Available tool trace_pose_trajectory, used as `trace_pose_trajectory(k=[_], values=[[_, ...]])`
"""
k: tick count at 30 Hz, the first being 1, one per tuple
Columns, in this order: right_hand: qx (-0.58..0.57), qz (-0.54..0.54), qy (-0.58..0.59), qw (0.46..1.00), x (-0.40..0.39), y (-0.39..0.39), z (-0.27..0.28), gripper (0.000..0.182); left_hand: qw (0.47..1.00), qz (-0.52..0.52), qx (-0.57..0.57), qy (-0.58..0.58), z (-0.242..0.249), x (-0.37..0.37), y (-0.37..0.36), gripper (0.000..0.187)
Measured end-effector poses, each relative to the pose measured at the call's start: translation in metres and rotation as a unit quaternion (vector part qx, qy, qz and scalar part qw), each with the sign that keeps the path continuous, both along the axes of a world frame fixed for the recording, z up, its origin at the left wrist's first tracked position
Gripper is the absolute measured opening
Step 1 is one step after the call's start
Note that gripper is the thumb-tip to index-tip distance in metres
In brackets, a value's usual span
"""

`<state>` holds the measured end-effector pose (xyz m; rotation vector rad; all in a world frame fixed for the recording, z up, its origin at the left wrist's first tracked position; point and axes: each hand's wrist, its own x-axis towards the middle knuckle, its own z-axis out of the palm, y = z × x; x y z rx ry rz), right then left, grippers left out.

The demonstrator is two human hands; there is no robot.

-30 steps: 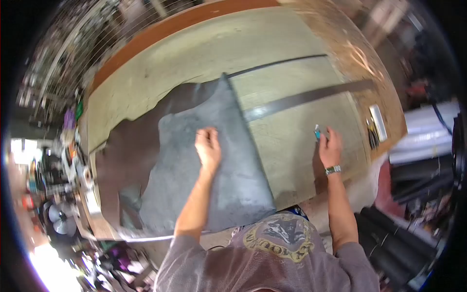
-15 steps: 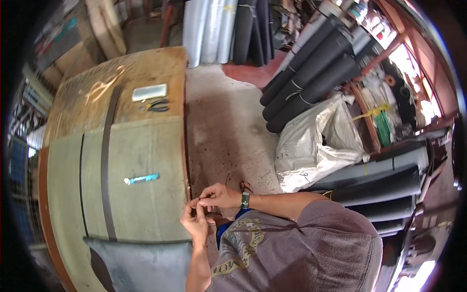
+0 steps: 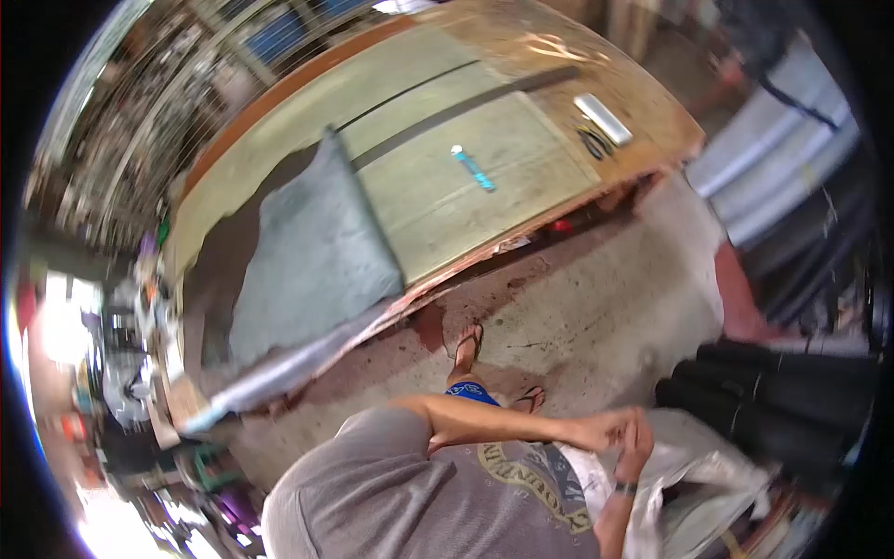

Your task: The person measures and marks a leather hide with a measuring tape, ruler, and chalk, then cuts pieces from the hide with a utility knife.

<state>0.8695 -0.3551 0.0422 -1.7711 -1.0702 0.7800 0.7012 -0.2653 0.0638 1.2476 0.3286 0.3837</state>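
My left hand (image 3: 596,431) and my right hand (image 3: 637,445) meet in front of my shirt, over a whitish sack (image 3: 712,480). Their fingers are closed and pressed together. Whatever may be between the fingertips is too small and blurred to make out. A wristband (image 3: 625,487) circles my right wrist. Both hands are apart from the table (image 3: 521,154), where a slim blue tool with a white end (image 3: 473,170), pliers (image 3: 594,142) and a silvery rectangular block (image 3: 603,119) lie.
A grey sheet (image 3: 312,247) covers part of the table's near end. A dark strip (image 3: 447,114) runs along the tabletop. Dark rolls (image 3: 754,396) lie at the right, with pale rolls (image 3: 787,149) standing beyond. Shelving (image 3: 158,121) lines the far left.
My body and view have turned away from the table, towards the rolls and sack. My hands, still together, have moved from beside the table edge to over the sack.
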Motion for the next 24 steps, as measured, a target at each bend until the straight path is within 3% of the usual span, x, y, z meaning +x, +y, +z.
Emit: trace_pose_trajectory(k=[1,2,3,4,6,10,12,14,16,17,18,21,24], values=[[-0.079,0.038,0.097,0.991,0.034,-0.03,-0.001,0.02,0.997,-0.009,0.079,-0.002,-0.004,0.012,-0.014,0.083],[-0.081,-0.011,0.13,0.988,0.047,-0.052,0.002,0.019,0.987,-0.012,0.158,-0.004,-0.009,0.024,-0.028,0.082],[-0.087,-0.05,0.162,0.982,0.09,-0.091,-0.03,0.021,0.961,0.032,0.273,-0.012,-0.036,0.034,-0.046,0.079],[-0.084,-0.043,0.146,0.985,0.125,-0.12,-0.038,0.026,0.959,-0.025,0.278,0.058,-0.028,0.026,-0.041,0.074],[-0.148,-0.135,0.131,0.971,0.177,-0.166,-0.042,0.026,0.932,-0.151,0.272,0.185,0.0,-0.013,-0.02,0.064],[-0.254,-0.209,0.109,0.938,0.168,-0.168,-0.063,0.03,0.924,0.028,0.247,0.291,-0.046,-0.097,-0.026,0.048],[-0.29,-0.181,0.112,0.933,0.144,-0.15,-0.081,0.032,0.914,0.029,0.181,0.361,-0.019,-0.157,-0.018,0.046],[-0.32,-0.133,0.114,0.931,0.114,-0.131,-0.094,0.034,0.882,0.189,0.179,0.393,-0.043,-0.214,-0.035,0.043],[-0.344,-0.078,0.112,0.929,0.076,-0.107,-0.105,0.036,0.871,0.273,0.092,0.398,-0.049,-0.273,-0.043,0.04],[-0.351,-0.045,0.106,0.929,0.056,-0.095,-0.109,0.037,0.846,0.364,0.111,0.374,-0.076,-0.303,-0.054,0.037],[-0.36,-0.017,0.101,0.927,0.032,-0.084,-0.111,0.038,0.814,0.401,0.061,0.416,-0.033,-0.33,-0.057,0.034],[-0.362,0.078,0.078,0.925,-0.044,-0.051,-0.116,0.041,0.76,0.603,-0.125,0.209,-0.065,-0.406,-0.076,0.038],[-0.32,0.194,0.033,0.927,-0.133,-0.007,-0.112,0.045,0.657,0.696,-0.288,0.025,-0.052,-0.473,-0.079,0.05]])
